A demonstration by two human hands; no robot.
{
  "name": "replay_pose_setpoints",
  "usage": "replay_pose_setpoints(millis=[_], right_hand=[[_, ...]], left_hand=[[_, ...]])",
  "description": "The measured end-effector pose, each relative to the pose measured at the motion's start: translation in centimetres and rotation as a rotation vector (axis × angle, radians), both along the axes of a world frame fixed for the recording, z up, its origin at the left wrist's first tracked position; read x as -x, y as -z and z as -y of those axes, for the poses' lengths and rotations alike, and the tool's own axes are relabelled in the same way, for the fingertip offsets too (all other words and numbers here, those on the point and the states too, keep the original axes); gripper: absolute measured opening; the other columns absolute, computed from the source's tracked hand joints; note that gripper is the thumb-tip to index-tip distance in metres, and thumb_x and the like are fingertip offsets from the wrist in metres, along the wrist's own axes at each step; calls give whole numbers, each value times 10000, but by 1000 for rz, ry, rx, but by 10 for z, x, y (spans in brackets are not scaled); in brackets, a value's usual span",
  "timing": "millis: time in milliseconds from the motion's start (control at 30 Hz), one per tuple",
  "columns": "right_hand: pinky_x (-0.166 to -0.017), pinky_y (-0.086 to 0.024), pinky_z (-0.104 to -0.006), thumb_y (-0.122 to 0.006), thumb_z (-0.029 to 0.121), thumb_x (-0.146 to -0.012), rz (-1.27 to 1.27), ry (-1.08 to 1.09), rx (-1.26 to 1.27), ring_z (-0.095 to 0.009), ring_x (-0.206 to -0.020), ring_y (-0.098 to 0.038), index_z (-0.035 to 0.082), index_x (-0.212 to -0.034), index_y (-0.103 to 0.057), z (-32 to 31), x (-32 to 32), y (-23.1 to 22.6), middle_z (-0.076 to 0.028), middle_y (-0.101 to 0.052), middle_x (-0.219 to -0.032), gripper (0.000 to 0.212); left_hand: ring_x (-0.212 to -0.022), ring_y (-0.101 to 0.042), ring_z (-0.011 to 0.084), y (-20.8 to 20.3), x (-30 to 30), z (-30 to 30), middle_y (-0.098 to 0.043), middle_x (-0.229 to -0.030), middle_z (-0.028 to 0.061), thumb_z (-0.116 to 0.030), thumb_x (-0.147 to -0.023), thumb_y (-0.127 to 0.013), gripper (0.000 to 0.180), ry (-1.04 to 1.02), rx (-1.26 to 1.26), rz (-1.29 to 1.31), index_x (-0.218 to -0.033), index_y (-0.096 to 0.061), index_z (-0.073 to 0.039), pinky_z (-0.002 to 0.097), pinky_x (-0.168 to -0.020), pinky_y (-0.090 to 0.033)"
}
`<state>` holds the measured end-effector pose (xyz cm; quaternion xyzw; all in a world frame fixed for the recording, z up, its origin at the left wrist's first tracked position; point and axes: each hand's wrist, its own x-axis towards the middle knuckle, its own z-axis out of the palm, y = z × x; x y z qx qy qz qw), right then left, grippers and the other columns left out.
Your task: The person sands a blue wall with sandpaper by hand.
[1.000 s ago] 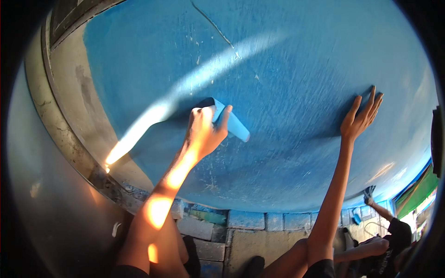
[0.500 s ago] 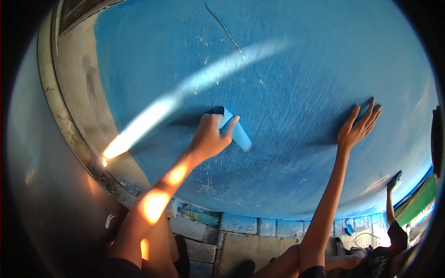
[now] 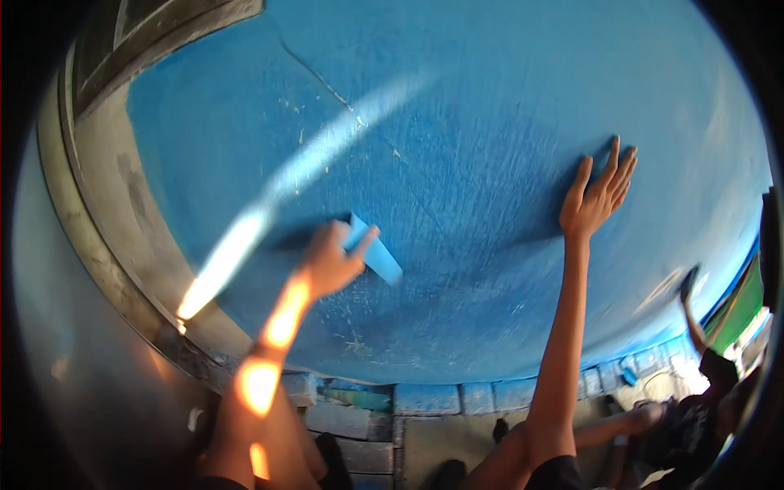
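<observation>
My left hand point(image 3: 331, 260) is closed around a folded piece of sandpaper point(image 3: 377, 251), light blue on its outer side. It holds the sandpaper against a blue painted wall point(image 3: 457, 229), left of the wall's middle. Part of the sheet is hidden behind my fingers. Farther right, my right hand point(image 3: 592, 202) rests with spread fingers on the same wall and holds nothing. Pale scratches and small chips mark the paint between and below my hands. A thin crack point(image 3: 314, 72) runs down the upper part of the wall.
A bright streak of sunlight point(image 3: 233, 245) crosses the wall at left. Beside it are a bare plaster strip point(image 3: 135, 175) and a frame point(image 3: 171, 41). Bricks point(image 3: 426, 399) line the wall's foot. At far right, another person's hand point(image 3: 690, 283) reaches the wall with something dark.
The view has shifted, so the crack and sunlight now appear farther left. My left hand and the sandpaper sit slightly lower relative to the crack. My right hand stays flat on the wall.
</observation>
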<state>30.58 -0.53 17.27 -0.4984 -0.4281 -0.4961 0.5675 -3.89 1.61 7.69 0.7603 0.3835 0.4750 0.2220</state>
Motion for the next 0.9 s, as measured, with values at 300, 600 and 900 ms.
replay_pose_setpoints(millis=[300, 600, 900], right_hand=[[-1111, -93, -509, -400, 430, -941, -119, -13, -9, -313, -1402, -154, 143, -1415, -342, -4, 11, 3, -160, -230, -1493, 556], [-1112, -95, -499, -439, 378, -924, -39, 2, 0, -331, -1396, -172, 130, -1408, -354, -2, 11, 5, -182, -252, -1479, 550], [-1101, -123, -505, -472, 365, -904, -32, 24, 4, -354, -1379, -207, 115, -1387, -383, 3, -16, 17, -209, -273, -1462, 551]], left_hand=[[-660, -557, 377, 77, -20, 6, -579, -676, 222, -265, -899, -553, 361, 209, 117, -575, -707, -570, 40, 482, -620, -411], [-687, -561, 441, 59, -18, 18, -583, -718, 271, -292, -902, -541, 359, 40, 54, -465, -782, -600, 42, 469, -646, -441], [-568, -572, 262, 9, -9, 9, -556, -588, 203, -329, -907, -551, 450, -10, 112, -245, -665, -571, 50, 363, -539, -431]])
